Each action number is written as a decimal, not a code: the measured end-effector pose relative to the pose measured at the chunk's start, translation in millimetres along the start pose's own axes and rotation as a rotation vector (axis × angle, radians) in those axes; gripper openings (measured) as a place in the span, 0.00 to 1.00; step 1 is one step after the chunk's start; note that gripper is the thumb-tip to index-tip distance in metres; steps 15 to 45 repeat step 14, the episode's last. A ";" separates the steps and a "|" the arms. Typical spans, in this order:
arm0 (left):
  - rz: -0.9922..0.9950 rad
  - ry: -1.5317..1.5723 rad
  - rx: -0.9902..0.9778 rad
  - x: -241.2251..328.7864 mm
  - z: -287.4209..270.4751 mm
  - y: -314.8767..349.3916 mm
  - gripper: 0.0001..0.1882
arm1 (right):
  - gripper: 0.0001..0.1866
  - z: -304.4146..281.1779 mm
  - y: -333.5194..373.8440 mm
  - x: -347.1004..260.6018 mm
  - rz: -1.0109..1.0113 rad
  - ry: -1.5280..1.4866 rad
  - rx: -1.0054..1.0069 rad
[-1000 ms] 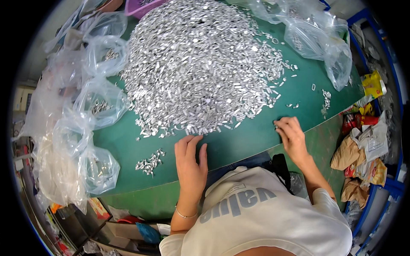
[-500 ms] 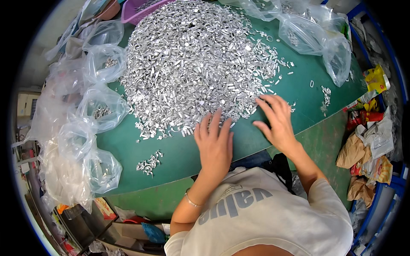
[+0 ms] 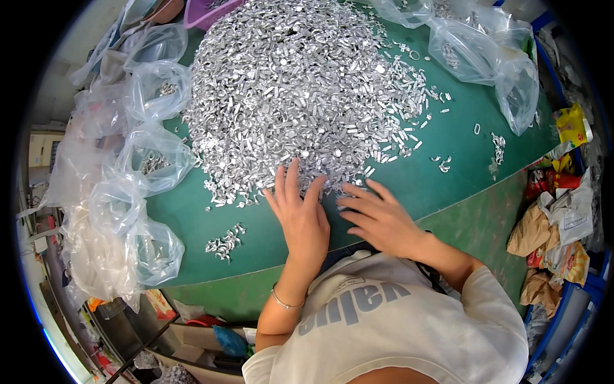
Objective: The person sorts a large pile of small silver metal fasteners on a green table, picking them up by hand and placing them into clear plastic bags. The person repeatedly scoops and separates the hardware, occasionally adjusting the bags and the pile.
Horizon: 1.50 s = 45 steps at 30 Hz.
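A large heap of small silvery metal pieces (image 3: 288,96) covers the middle of the green table (image 3: 441,185). My left hand (image 3: 299,208) lies at the heap's near edge, fingers spread, with the fingertips touching the pieces. Just right of it, my right hand (image 3: 377,217) is turned inward, its fingers apart and pointing at the left hand. I see nothing held in either hand, though the space under the palms is hidden. A small group of curved silvery pieces (image 3: 225,242) lies apart on the near left of the table.
Clear plastic bags (image 3: 153,249) line the table's left side, some with metal pieces inside. Another clear bag (image 3: 517,89) lies at the far right. A purple basin (image 3: 203,14) stands behind the heap. Paper and plastic packaging (image 3: 537,227) is piled beyond the right edge.
My right hand has swept left and nearer me, from the heap's right edge to beside my left hand. My left hand has shifted slightly left. The view has moved a little.
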<state>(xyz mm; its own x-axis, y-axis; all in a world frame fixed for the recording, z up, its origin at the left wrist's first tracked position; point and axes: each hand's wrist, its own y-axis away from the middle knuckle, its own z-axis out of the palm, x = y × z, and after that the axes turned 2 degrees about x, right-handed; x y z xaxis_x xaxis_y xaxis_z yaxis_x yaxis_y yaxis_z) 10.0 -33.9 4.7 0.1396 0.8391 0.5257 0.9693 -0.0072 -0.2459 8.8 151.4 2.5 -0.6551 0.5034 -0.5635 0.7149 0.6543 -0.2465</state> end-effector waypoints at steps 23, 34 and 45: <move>0.030 0.000 0.013 -8.8 4.0 4.1 0.12 | 0.16 -19.1 -16.6 45.0 0.211 0.292 0.344; 0.030 0.000 0.013 -8.8 4.0 4.1 0.12 | 0.16 -19.1 -16.6 45.0 0.211 0.292 0.344; 0.030 0.000 0.013 -8.8 4.0 4.1 0.12 | 0.16 -19.1 -16.6 45.0 0.211 0.292 0.344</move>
